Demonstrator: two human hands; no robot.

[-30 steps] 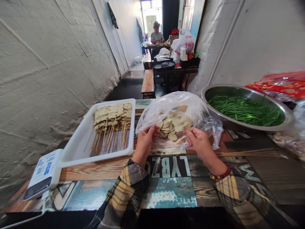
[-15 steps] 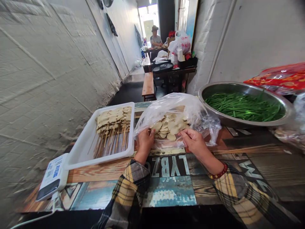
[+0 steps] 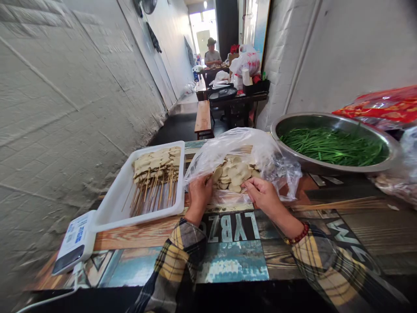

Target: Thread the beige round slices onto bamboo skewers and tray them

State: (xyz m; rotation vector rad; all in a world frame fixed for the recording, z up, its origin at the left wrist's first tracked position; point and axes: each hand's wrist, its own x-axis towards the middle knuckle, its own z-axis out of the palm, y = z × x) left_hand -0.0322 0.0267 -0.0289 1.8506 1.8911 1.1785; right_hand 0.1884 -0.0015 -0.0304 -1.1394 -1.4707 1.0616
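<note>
Pale, thin round slices lie heaped in a clear plastic bag lying open on the table. My left hand is closed at the heap's left side, thumb against fingers; what it holds is hidden. At the heap's front right, my right hand pinches the edge of a pale slice between thumb and fingertips. To the left stands a white tray. Skewered slices are stacked in it, their thin sticks pointing towards me.
A steel basin of long green leaves sits on the right. Loose sticks lie below it. A white scale with a cable is at front left. Farther back are a bench, a cluttered table and a seated person.
My right fingertips have shifted slightly left and down along the heap's front edge. My left hand stays almost in place. The view has tilted slightly.
</note>
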